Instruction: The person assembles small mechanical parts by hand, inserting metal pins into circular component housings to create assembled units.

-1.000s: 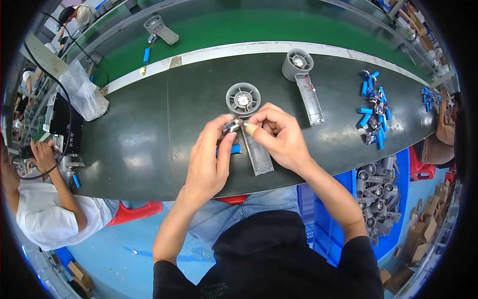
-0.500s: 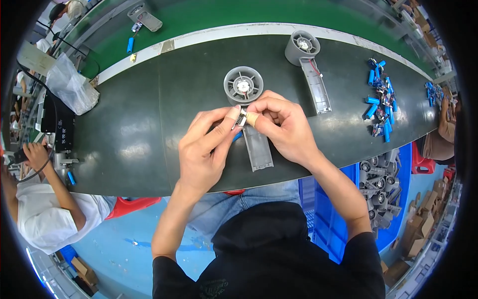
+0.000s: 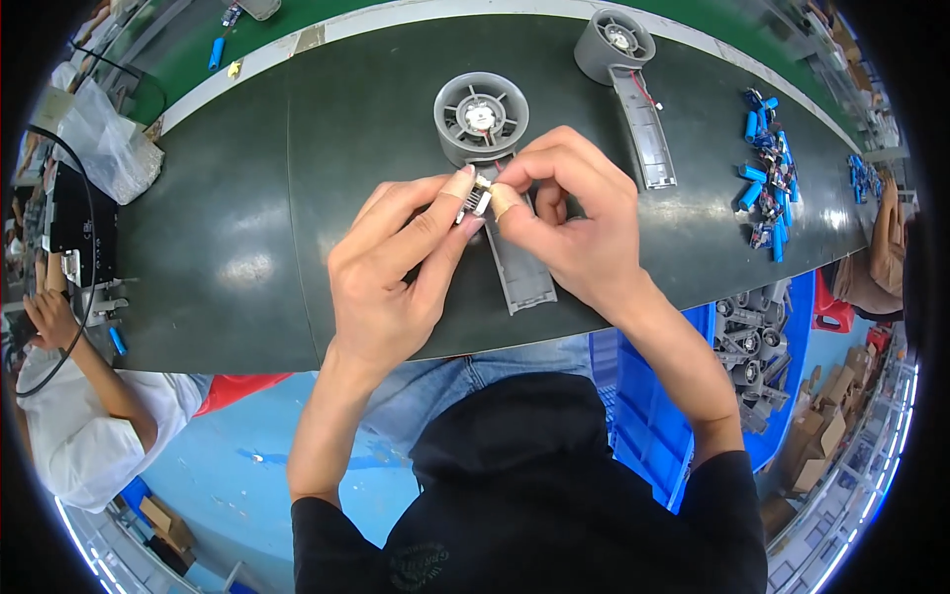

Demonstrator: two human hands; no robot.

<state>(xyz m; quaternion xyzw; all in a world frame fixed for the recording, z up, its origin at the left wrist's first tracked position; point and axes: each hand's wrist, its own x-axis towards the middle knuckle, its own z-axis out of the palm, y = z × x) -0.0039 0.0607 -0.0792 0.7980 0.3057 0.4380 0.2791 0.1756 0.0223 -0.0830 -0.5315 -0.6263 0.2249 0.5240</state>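
Observation:
My left hand (image 3: 391, 262) is closed, pinching a small circuit board (image 3: 476, 200) with pale connector parts between thumb and fingers. Against the board's right side, the thumb and forefinger of my right hand (image 3: 584, 223) press together, hiding whatever lies between them. Tan tape or a finger cover wraps each hand near the fingertips. Just beyond both hands, a grey round fan housing (image 3: 481, 119) rests on the dark work surface (image 3: 223, 257). Its open trough-shaped handle (image 3: 522, 279) runs toward me beneath my hands, which cover its upper part.
A second fan housing (image 3: 615, 42) with a red wire lies at far right. Beyond it is a pile of blue batteries with boards (image 3: 772, 173). A blue bin (image 3: 648, 436) of grey housings stands below right. At left are a plastic bag (image 3: 109, 148) and a co-worker's hand (image 3: 51, 319).
The view has shifted, so the housings and bag sit higher in the picture. My hands keep their pinch on the board, which has tilted slightly. The blue piece under my left hand is now hidden.

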